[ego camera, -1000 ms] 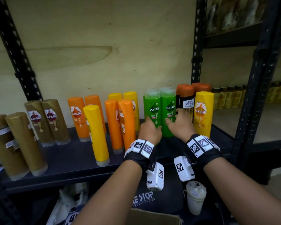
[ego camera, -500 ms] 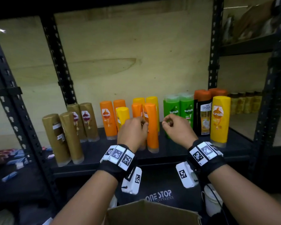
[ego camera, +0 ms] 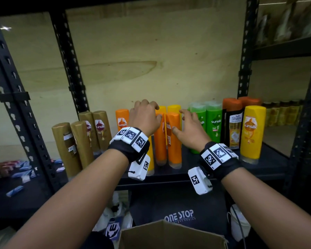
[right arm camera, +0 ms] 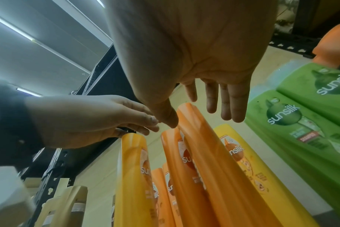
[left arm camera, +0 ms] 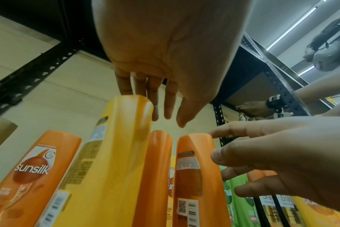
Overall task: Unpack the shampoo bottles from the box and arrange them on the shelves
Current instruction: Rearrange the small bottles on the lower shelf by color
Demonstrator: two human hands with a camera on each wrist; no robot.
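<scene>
Shampoo bottles stand in rows on the black shelf [ego camera: 205, 169]. My left hand [ego camera: 147, 114] hovers with straight fingers over the top of a yellow bottle [left arm camera: 130, 110], fingertips at its cap, holding nothing. My right hand [ego camera: 185, 123] is spread open beside the front orange bottle [ego camera: 173, 139]; its index finger and thumb touch that bottle's top [left arm camera: 194, 138] without gripping. A second orange bottle [ego camera: 160, 141] stands just left of it. The cardboard box [ego camera: 169, 234] sits below, its inside hidden.
Brown bottles [ego camera: 74, 146] stand at the left; green bottles [ego camera: 213, 123], a black bottle [ego camera: 234, 128] and a yellow bottle [ego camera: 252, 133] at the right. Black uprights [ego camera: 68, 69] frame the bay. A black bag [ego camera: 180, 216] and white jug [ego camera: 239, 225] lie underneath. Another person [left arm camera: 320, 46] reaches into the neighbouring shelf.
Both hands moved left from the green bottles to the orange and yellow ones. Half a second ago their fingers were curled; now both hands are raised and spread.
</scene>
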